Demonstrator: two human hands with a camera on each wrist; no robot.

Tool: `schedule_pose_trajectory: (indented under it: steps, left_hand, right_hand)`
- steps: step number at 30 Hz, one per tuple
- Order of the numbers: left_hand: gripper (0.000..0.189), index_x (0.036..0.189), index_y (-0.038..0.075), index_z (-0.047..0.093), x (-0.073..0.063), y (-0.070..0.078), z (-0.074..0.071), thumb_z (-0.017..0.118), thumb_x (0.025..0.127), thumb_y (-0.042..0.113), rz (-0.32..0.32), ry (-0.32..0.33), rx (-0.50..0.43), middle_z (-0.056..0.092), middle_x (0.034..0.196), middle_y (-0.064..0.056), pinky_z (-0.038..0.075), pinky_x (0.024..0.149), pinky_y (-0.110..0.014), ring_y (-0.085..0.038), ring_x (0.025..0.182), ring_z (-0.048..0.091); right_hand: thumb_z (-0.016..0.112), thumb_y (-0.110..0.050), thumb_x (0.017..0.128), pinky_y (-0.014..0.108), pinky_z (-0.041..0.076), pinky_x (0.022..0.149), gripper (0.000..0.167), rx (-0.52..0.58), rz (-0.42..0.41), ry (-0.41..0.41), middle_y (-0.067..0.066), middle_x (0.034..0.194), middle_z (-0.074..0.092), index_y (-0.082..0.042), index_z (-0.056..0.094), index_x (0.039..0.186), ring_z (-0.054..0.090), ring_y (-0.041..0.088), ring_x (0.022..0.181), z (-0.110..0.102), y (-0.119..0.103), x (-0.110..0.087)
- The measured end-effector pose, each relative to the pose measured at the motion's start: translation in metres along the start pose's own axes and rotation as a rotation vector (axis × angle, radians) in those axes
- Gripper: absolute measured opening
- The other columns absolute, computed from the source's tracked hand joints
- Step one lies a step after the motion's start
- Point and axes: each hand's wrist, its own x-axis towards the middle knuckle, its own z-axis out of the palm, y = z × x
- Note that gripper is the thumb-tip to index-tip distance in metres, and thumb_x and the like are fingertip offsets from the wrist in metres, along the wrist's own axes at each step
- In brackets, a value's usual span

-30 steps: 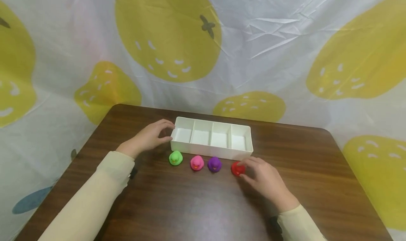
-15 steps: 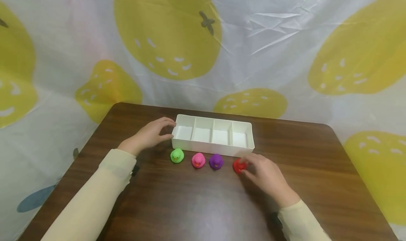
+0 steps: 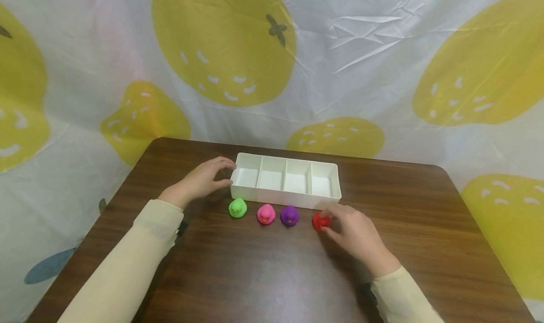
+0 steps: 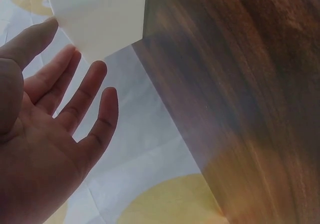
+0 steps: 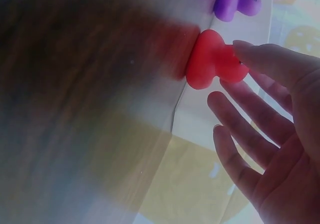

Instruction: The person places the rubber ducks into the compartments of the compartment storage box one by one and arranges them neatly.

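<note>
In the head view, a white tray [image 3: 285, 199] with several compartments lies near the table's back edge. My left hand [image 3: 199, 183] is at its left end, thumb near the front corner and fingertips at the rim. In the left wrist view, the left fingers [image 4: 67, 111] are spread and mostly straight beside the tray wall [image 4: 105, 18]. My right hand [image 3: 359, 235] pinches a red rubber duck [image 5: 206, 58] by its head between thumb and fingers. That duck sits on the table. Green [image 3: 237, 208], pink [image 3: 266, 214] and purple [image 3: 290, 216] rubber ducks stand in front of the tray.
The dark wooden table [image 3: 263, 271] has rounded back corners. A white sheet with yellow fruit prints [image 3: 225, 44] hangs close behind and beside it. The purple duck stands nearest to the red one, to its left.
Both hands and all the ducks keep their places on the table. The whole scene has shifted slightly in the head view as the camera moved.
</note>
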Motion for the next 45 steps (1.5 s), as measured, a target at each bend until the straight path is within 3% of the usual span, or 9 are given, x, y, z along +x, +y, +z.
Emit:
schedule_pose_trajectory:
  steps: [13,30,45]
  left_hand:
    - [0.045,0.136,0.002,0.063,0.000,0.000,0.002,0.075,0.096,0.019,-0.011,-0.001,0.038,0.058,0.147,-0.014,0.040,0.117,-0.054,-0.036,0.135,0.049]
    - [0.045,0.136,0.001,0.063,0.000,0.001,0.000,0.074,0.096,0.018,-0.026,-0.006,0.037,0.058,0.146,-0.015,0.039,0.118,-0.053,-0.037,0.136,0.049]
    - [0.047,0.138,0.002,0.062,-0.002,0.002,0.000,0.074,0.096,0.019,-0.037,-0.010,0.018,0.057,0.148,-0.013,0.039,0.118,-0.053,-0.036,0.138,0.047]
  right_hand:
    - [0.087,-0.014,0.079,0.043,0.060,0.081,0.029,0.003,-0.034,0.030,-0.004,0.097,0.076,-0.019,0.074,0.104,0.073,0.020,0.093,-0.001,0.002,0.000]
    - [0.085,-0.017,0.083,0.041,0.059,0.088,0.027,0.058,-0.093,0.098,-0.006,0.106,0.077,-0.020,0.074,0.107,0.071,0.017,0.101,-0.006,-0.012,0.009]
    - [0.085,-0.015,0.082,0.039,0.060,0.083,0.026,0.093,-0.143,0.155,-0.005,0.104,0.076,-0.017,0.074,0.106,0.069,0.016,0.097,-0.009,-0.020,0.016]
